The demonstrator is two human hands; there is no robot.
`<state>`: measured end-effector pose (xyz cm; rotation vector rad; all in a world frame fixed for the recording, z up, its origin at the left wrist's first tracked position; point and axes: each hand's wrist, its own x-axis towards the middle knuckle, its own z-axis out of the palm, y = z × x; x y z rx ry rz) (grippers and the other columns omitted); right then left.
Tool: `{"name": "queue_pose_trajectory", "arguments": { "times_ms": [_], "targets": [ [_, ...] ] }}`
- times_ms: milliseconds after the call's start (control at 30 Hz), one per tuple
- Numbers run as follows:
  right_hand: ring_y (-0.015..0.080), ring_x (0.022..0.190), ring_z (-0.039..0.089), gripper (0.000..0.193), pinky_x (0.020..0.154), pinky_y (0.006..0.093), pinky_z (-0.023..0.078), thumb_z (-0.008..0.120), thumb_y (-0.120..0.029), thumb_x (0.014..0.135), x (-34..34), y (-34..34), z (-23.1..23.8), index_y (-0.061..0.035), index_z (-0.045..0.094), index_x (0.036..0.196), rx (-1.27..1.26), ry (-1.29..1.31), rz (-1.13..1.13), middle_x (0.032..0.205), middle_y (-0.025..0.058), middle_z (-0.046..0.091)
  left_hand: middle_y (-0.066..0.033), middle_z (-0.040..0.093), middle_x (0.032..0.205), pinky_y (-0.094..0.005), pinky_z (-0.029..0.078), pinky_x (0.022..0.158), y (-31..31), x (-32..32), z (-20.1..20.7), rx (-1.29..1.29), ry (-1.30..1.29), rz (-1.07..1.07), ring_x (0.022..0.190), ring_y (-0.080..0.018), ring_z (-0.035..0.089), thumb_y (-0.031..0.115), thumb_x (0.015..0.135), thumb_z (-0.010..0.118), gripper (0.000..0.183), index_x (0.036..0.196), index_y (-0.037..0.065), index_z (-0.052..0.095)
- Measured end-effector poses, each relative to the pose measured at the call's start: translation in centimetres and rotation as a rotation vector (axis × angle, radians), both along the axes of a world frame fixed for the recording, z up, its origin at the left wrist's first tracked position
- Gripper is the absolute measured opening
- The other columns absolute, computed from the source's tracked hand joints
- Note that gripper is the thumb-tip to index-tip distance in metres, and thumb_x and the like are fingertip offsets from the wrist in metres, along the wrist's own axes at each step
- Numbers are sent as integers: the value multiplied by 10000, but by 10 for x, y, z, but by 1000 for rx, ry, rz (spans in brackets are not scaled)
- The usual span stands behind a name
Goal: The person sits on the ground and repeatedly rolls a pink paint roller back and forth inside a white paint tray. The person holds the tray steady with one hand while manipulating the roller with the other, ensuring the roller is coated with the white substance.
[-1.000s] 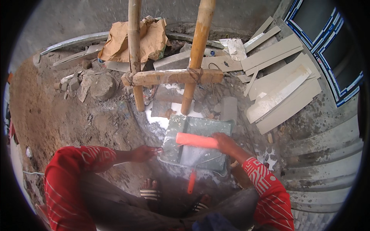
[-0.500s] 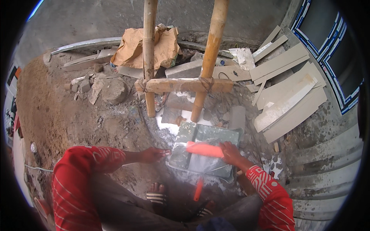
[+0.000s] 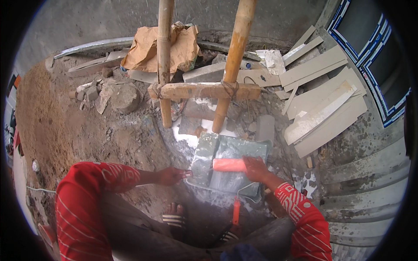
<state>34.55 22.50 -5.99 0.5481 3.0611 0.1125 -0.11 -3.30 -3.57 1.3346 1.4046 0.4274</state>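
Note:
I crouch over a grey paint tray (image 3: pixel 230 150) on dirty ground. An orange paint roller (image 3: pixel 229 165) lies across the tray. My right hand (image 3: pixel 257 168) rests on the roller's right end, and the roller's orange handle (image 3: pixel 235 212) points back toward my feet. My left hand (image 3: pixel 173 176) touches the tray's left edge, fingers loosely curled. Both sleeves are red with white stripes. Sandalled feet (image 3: pixel 175 219) show below the tray.
Two bamboo poles (image 3: pixel 164 61) tied to a cross piece (image 3: pixel 202 91) stand just beyond the tray. Pale tile strips (image 3: pixel 322 104) are stacked at the right. A crumpled brown paper sack (image 3: pixel 163 45), rubble and a soil mound (image 3: pixel 39 117) lie at the back and left. Corrugated metal (image 3: pixel 365 174) edges the right.
The roller has slid toward the near part of the tray and the view has shifted slightly. My left hand stays at the tray's left edge.

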Motion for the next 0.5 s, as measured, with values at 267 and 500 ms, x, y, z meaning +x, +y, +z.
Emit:
{"name": "queue_pose_trajectory", "arguments": {
  "times_ms": [267,500],
  "targets": [
    [291,1173,491,625,960,495,401,760,-313,733,-19,-5,38,-21,534,1237,-160,-196,-142,1191,124,547,-87,624,780,-329,525,746,-10,-11,-20,-7,25,0,722,-152,632,364,1033,423,445,1438,183,464],
    [312,1131,560,538,932,514,436,727,-304,773,-4,8,9,-29,533,1191,-260,-149,-148,1203,144,588,-75,625,762,-325,523,740,-6,-13,-17,6,89,-13,705,-157,625,345,1031,434,433,1434,190,467]
  ]
}}
